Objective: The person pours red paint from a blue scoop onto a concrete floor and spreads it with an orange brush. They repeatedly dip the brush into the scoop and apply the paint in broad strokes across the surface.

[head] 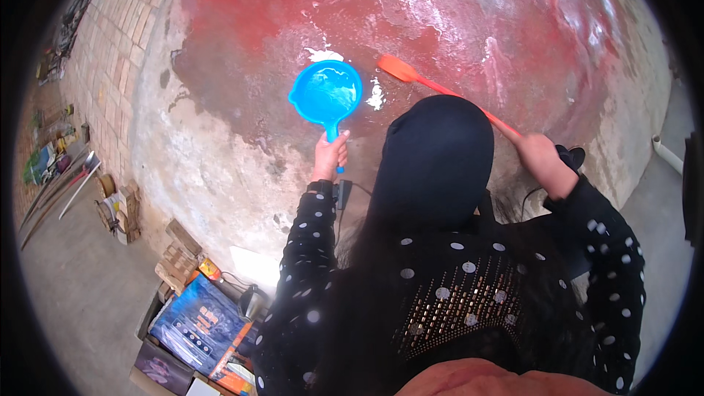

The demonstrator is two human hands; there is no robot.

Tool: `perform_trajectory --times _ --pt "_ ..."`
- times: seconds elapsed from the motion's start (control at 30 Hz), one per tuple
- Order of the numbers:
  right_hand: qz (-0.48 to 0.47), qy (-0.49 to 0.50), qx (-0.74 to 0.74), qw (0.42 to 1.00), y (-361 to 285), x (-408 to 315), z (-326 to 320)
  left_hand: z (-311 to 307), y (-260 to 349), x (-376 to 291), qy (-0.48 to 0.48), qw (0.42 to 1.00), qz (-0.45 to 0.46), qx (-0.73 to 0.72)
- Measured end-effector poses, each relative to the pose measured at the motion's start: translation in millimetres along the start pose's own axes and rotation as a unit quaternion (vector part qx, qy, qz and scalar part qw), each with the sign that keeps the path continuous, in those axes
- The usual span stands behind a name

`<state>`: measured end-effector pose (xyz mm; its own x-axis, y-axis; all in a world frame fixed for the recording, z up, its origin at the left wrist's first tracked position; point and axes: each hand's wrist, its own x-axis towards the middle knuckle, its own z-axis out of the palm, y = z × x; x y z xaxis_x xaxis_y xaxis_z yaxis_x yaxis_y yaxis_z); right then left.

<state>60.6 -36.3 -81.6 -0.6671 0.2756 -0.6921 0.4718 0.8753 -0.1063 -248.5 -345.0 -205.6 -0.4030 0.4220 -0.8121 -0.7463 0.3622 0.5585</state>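
My left hand (pixel 328 157) grips the handle of a blue plastic dipper (pixel 325 91). Its round bowl has a small spout on the left and bright reflections inside, apparently from clear liquid. To the right, my right hand (pixel 542 159) is closed around the far end of a long-handled orange-red plastic tool (pixel 456 91), likely a brush. Its flat oblong head points up and left, over the wet floor; the underside is hidden. Dipper and tool head are apart. Beneath both lies a concrete floor (pixel 220 170) with a wet, red-stained area (pixel 341 5).
A brick wall (pixel 118 27) runs along the left. Near it stand long-handled tools (pixel 66 181), a wooden spool-like object (pixel 118 214) and wood blocks (pixel 179 261). A blue printed box (pixel 201 322) lies lower left. A white pipe (pixel 666 155) juts in at right. Dark cables trail near my body.
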Motion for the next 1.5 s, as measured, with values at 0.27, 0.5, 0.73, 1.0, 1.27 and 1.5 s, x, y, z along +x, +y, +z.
perform_trajectory --times 0.27,0.5,0.73,1.0,1.27,1.5 --pt "-0.053 0.108 0.074 0.99 -27.6 100.1 -10.8 -1.3 2.8 -8.7 0.024 1.0 -0.004 0.002" --pt "0.021 0.066 0.008 0.998 52.0 -65.2 12.1 -4.4 5.8 -3.2 -0.003 1.0 0.001 0.017" --pt "0.006 0.152 -0.02 0.988 18.4 49.4 -11.7 9.1 8.9 -1.4 -0.002 1.0 -0.006 0.025" --pt "0.008 0.19 0.088 0.978 -8.0 128.2 -25.1 23.6 27.3 -13.2 -0.02 1.0 0.02 0.013" --pt "0.074 0.035 0.018 0.996 37.7 -78.0 4.8 30.6 36.5 -8.7 -0.042 0.999 0.019 0.013" --pt "0.056 0.148 0.039 0.987 27.6 52.4 -11.1 41.1 33.8 -5.6 -0.033 0.999 0.007 0.018"
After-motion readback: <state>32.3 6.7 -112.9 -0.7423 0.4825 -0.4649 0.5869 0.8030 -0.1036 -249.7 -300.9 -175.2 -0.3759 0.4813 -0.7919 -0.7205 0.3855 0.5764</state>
